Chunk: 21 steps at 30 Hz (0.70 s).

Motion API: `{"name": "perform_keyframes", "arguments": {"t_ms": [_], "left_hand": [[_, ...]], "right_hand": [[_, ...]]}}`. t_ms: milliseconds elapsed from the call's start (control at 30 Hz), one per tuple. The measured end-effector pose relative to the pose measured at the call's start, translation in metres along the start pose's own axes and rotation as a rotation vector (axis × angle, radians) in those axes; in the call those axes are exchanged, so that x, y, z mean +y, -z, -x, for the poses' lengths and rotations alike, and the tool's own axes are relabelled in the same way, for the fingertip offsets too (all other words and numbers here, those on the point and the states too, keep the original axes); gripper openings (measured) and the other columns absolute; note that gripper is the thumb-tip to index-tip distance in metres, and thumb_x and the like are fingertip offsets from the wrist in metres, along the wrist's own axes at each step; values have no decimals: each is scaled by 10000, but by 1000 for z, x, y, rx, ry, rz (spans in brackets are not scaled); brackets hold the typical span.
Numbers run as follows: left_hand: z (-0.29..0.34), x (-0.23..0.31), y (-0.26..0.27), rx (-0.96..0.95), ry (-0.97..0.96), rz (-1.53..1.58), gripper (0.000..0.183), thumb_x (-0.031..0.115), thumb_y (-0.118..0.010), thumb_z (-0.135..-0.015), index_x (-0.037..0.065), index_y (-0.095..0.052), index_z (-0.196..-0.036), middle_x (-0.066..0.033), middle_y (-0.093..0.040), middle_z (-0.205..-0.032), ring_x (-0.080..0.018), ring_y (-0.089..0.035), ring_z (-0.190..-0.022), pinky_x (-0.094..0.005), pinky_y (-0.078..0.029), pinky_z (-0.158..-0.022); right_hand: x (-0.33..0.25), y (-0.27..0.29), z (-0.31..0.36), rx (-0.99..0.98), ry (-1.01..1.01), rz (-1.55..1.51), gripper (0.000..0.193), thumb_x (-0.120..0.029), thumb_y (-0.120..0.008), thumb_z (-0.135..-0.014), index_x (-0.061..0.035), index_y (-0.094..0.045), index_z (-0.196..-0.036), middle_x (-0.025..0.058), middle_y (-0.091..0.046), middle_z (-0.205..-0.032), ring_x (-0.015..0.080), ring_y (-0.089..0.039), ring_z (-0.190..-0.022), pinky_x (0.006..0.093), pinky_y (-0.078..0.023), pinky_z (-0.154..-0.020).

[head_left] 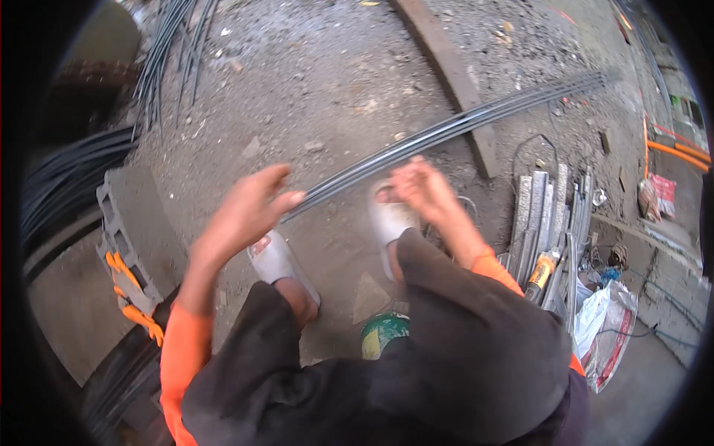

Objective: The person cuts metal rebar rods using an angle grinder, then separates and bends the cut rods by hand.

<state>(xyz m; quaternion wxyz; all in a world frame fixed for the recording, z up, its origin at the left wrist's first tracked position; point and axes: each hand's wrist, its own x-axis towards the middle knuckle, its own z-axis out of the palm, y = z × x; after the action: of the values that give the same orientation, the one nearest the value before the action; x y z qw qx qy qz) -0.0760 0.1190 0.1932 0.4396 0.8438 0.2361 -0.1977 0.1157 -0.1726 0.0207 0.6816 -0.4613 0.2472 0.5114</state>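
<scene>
A bundle of thin dark steel rods (416, 143) runs from between my feet up to the right, its far part lying across a wooden plank (454, 74). My left hand (253, 208) is at the bundle's near end, thumb and fingers spread, with the thumb beside or just over the rod ends; whether it touches them I cannot tell. My right hand (428, 189) is just below the middle of the bundle, over my right foot. Motion blurs its fingers, which look bent, and no rod shows in them.
More rods (167, 52) lie at the far left, above a dark coil of bars (74, 178). A hollow concrete block (137, 223) with orange gloves (137, 312) stands at left. Metal bars (539, 212), a yellow-labelled tube (541, 275) and a sack (613, 327) sit at right; a green-topped container (383, 331) is between my legs.
</scene>
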Motion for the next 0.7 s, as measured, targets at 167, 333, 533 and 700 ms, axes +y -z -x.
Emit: {"name": "perform_keyframes", "arguments": {"t_ms": [167, 333, 533, 700], "left_hand": [[-88, -49, -96, -60, -38, -82, 609, 420, -627, -984, -84, -565, -1320, -300, -636, -1271, -404, -601, -1234, -477, -469, -1033], [-146, -72, -154, -54, -141, 100, 475, 401, -666, -957, -52, -681, -1096, -255, -708, -985, -380, -699, -969, -493, -532, -831], [-150, -72, -144, -243, -92, 269, 353, 314, -715, -937, -34, -696, -888, -111, -692, -671, -235, -687, -582, -406, -547, -621], [-119, -117, -134, -248, -118, 370, 426, 400, -681, -963, -19, -686, -881, -75, -626, -602, -170, -611, -524, -384, -495, -538]], "right_hand": [[-74, 64, -48, 188, 252, -20, 390, -418, -616, -1010, -40, -527, -1055, 149, -634, -1055, 324, -665, -972, 461, -576, -863], [-109, 84, -98, 28, 238, -143, 484, -404, -648, -987, 16, -561, -1212, 187, -636, -1204, 312, -587, -1168, 493, -472, -1040], [-125, 133, -112, -31, 345, -89, 511, -208, -691, -963, 27, -514, -1380, 168, -605, -1359, 294, -568, -1289, 460, -436, -1147], [-60, 57, -87, -181, 231, -182, 330, -110, -657, -964, 35, -564, -1244, 171, -652, -1191, 311, -622, -1159, 458, -494, -1091]]}}
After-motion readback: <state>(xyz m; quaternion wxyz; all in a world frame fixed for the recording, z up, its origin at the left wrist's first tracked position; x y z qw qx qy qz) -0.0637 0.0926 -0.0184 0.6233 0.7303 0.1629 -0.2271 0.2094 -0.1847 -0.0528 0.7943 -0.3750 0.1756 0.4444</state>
